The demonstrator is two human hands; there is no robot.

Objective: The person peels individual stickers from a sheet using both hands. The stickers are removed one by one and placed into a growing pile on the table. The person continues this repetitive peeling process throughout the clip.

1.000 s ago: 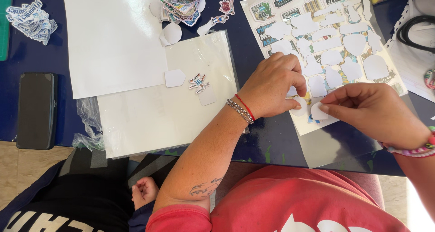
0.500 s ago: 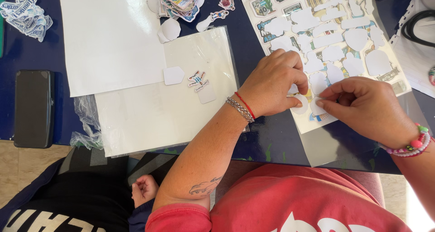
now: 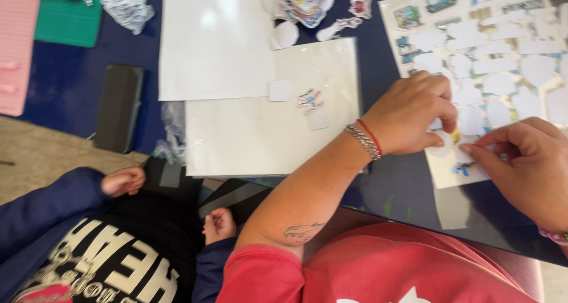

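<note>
- Sticker sheet (image 3: 503, 43) lay flat on the dark blue table (image 3: 378, 72), upper right of my view, most shapes on it already peeled out to white blanks.
- Left hand (image 3: 414, 117) sat on the sheet's lower left part, thumb and forefinger pinched shut on a small round sticker (image 3: 441, 146) at the sheet's lower edge.
- Right hand (image 3: 526, 164) came in from the right, fingertips (image 3: 473, 150) just beside that same sticker, touching the sheet; whether they actually gripped anything I couldn't tell, the fingers hid it.
- Judgement on doing the peel well: hold the backing down flat with one hand, lift the sticker by its edge at a low angle, slowly, so the thin cut-out doesn't tear or curl onto itself.
- Risk as I read it: the sheet was loose on the table, so a hard pull would drag the whole sheet rather than free the piece.
- Clear sleeve with white paper (image 3: 266, 125) lay to my left with a few small peeled stickers (image 3: 310, 99) on it.
- Pile of cut stickers (image 3: 302, 1) sat at the top edge, dark phone (image 3: 118, 108) far left.
- Another person in a dark top sat lower left, small hand (image 3: 219, 225) near my forearm, not touching the sheet.
</note>
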